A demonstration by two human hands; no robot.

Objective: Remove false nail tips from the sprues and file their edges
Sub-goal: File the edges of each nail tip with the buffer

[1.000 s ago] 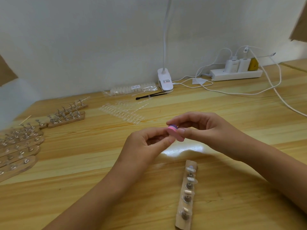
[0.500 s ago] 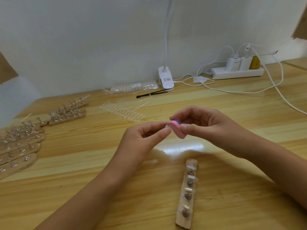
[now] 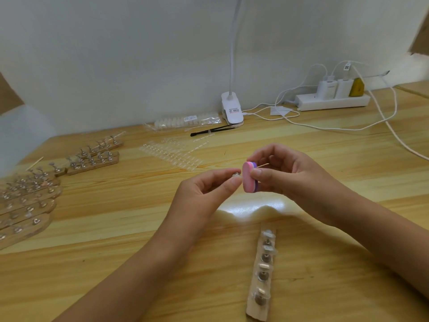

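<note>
Your wooden surface (image 3: 116, 228) carries a holder strip (image 3: 262, 270) with metal stands near you and clear nail-tip sprues (image 3: 171, 154) beyond your hands. Your right hand (image 3: 294, 180) pinches a pink-and-purple file block (image 3: 249, 180) upright. Your left hand (image 3: 204, 194) pinches a small silvery piece (image 3: 236, 175) just beside the block's pink face.

A plain pale wall (image 3: 116, 54) filled the upper half of the frame. Below it ran a light wooden table (image 3: 92, 263). A white clip lamp (image 3: 232, 110) stood at upper centre, its neck rising out of frame, and a bright glare (image 3: 250, 209) lay on the tabletop at centre. A white power strip (image 3: 332, 102) sat at upper right.
</note>
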